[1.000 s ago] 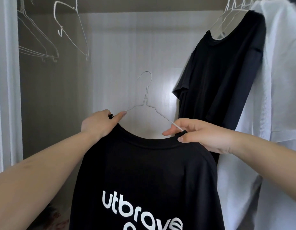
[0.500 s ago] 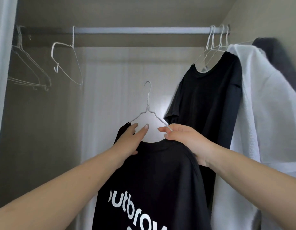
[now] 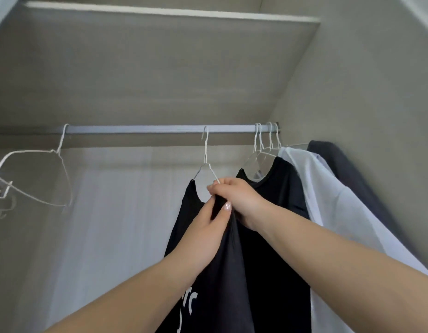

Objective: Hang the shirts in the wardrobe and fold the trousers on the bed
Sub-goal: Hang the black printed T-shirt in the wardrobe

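Note:
A black shirt with white lettering (image 3: 228,272) hangs on a white wire hanger (image 3: 205,162). The hanger's hook reaches the wardrobe rail (image 3: 148,129); I cannot tell whether it rests on it. My right hand (image 3: 237,200) grips the shirt's right shoulder and the hanger wire there. My left hand (image 3: 205,234) pinches the black fabric just below the neckline, right beside the right hand. Another black shirt (image 3: 280,188) hangs further right on the rail.
A white shirt (image 3: 328,200) and a dark grey garment (image 3: 347,169) hang against the right wall. An empty wire hanger (image 3: 40,179) dangles at the rail's left end, with more at the far left edge. A shelf panel (image 3: 160,56) sits above the rail.
Both hands have lifted the shirt on its hanger up to the rail and to the right. My left hand has moved from the left shoulder to the fabric near the right hand.

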